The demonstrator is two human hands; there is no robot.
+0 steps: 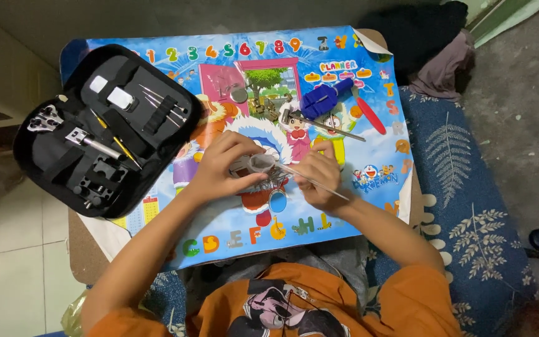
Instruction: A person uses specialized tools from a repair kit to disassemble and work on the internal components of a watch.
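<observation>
The left hand [223, 168] is curled around a small watch [261, 163], thumb and fingers pinching its case and band so it sits just above the middle of a bright cartoon poster [369, 156] spread over a small table [82, 249]. The right hand [319, 178] is closed in a pinch on a thin metal tool [319, 183] — its tip meets the watch, and its long shaft runs out past the knuckles toward the person's right. Further up the poster lie a blue plastic tool [322, 98], a small hammer [319, 123] with a slim metal handle, a red-handled tool [369, 115] and a round grey disc [239, 95], all well apart from the hands. To the left, half on the table, an open black zip case [104, 128] holds more small tools — pins, a screwdriver, a black block. The person wears an orange shirt [269, 306] and sits beside a blue cushion [469, 206] with a leaf pattern.
</observation>
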